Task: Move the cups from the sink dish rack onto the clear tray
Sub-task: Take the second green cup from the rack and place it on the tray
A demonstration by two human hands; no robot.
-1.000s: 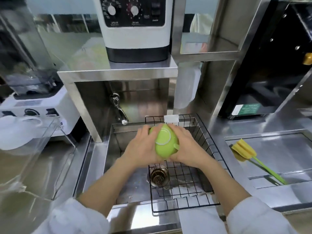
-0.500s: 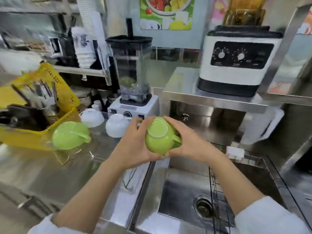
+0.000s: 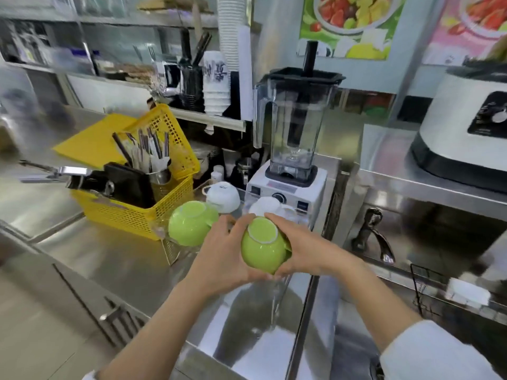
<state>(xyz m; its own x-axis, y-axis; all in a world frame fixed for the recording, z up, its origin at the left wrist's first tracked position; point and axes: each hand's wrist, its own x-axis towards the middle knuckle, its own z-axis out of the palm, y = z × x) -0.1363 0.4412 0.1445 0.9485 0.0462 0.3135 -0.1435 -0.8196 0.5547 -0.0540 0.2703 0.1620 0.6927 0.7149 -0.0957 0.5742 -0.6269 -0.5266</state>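
Observation:
Both my hands hold one green cup (image 3: pixel 263 246) upside down, its white foot ring facing up. My left hand (image 3: pixel 222 253) wraps its left side and my right hand (image 3: pixel 304 246) its right side, over the handle. The cup hangs above the near end of the clear tray (image 3: pixel 175 252), whose walls are hard to make out. On the tray stand another upturned green cup (image 3: pixel 190 223) and two upturned white cups (image 3: pixel 223 196) (image 3: pixel 267 205). The black wire dish rack (image 3: pixel 424 289) shows only a corner at the lower right.
A yellow basket (image 3: pixel 131 212) with utensils stands left of the tray. A blender (image 3: pixel 290 149) stands right behind the white cups. The faucet (image 3: pixel 373 234) is at the right over the sink (image 3: pixel 351 338). A white and black appliance (image 3: pixel 463 141) sits on a raised steel shelf.
My hands carried the green cup left from over the sink rack to above the tray. My view swung left, bringing the basket, blender and the cups on the tray into sight.

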